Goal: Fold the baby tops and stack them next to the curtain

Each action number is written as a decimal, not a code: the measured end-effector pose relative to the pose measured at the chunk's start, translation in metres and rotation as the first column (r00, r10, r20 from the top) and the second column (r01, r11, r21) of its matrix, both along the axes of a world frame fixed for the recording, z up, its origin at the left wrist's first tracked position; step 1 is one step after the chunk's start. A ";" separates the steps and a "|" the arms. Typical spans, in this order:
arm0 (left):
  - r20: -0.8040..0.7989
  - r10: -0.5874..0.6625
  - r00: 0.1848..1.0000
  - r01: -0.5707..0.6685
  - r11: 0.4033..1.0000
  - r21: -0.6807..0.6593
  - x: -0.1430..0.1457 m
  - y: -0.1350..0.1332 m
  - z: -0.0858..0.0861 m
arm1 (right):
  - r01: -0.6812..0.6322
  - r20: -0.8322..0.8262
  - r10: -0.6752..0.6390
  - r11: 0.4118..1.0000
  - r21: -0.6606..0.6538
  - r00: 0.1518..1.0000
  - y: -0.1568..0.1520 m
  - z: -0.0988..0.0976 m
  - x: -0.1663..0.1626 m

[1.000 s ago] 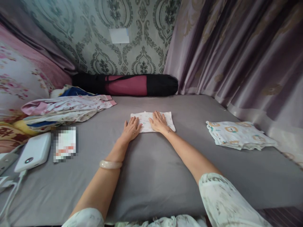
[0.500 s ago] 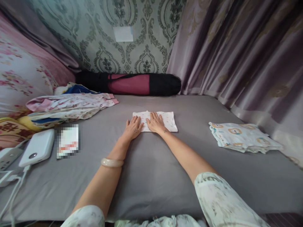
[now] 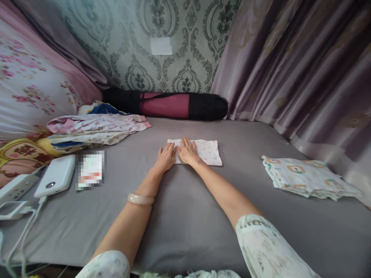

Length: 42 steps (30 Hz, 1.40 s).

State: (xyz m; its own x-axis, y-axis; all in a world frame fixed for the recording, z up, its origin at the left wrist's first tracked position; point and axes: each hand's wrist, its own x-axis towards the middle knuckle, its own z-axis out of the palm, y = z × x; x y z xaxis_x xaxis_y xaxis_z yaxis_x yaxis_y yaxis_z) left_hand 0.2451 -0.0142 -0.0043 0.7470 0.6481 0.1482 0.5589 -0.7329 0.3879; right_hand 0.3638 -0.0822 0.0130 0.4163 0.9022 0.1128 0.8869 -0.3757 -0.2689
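A small white cloth point(image 3: 208, 152) with a faint print lies folded in a flat rectangle on the grey sheet. My left hand point(image 3: 166, 157) rests flat at its left end, fingers stretched out. Close beside it, my right hand point(image 3: 188, 151) lies flat on the left half of the cloth, fingers extended. Neither hand grasps anything. Both palms face down, so the fabric beneath them is hidden.
On the right lies a folded stack of patterned white cloth point(image 3: 307, 175). At left are a heap of clothes point(image 3: 98, 127), a white power bank point(image 3: 56, 175), a power strip point(image 3: 20, 187) and a blurred packet point(image 3: 91, 170). A black-and-maroon rolled bag point(image 3: 165, 105) lies against the wall.
My right hand has slid left over the cloth, nearer my left hand, uncovering more of its right side. The camera view has shifted slightly.
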 end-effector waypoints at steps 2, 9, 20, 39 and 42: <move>0.007 0.004 1.000 -0.004 1.000 -0.004 0.000 0.003 -0.002 | 0.015 0.003 -0.015 1.000 0.007 1.000 0.001 -0.004 -0.001; 0.105 0.052 0.993 -0.053 0.999 0.009 0.000 0.011 -0.010 | 0.024 0.003 -0.024 1.000 -0.007 1.000 0.003 -0.009 0.001; 0.250 0.174 0.952 -0.168 0.985 -0.045 -0.002 0.019 -0.007 | -0.040 0.000 0.040 0.999 0.012 0.999 0.018 0.001 -0.015; 0.331 0.370 0.868 -0.321 0.927 -0.194 -0.006 0.016 0.012 | -0.047 0.003 0.047 0.999 -0.015 0.999 0.029 0.003 -0.027; 0.361 0.391 0.847 -0.334 0.919 -0.212 -0.007 0.013 0.018 | -0.109 0.010 0.110 0.993 -0.043 0.994 0.035 0.008 -0.034</move>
State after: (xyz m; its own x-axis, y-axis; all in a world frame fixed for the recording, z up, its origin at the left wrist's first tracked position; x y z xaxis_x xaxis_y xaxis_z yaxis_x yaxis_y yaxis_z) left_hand 0.2382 -0.0014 0.0140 0.3549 0.8961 0.2666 0.5573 -0.4317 0.7092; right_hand 0.3299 -0.0476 0.0214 0.3134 0.9464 0.0781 0.9265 -0.2867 -0.2436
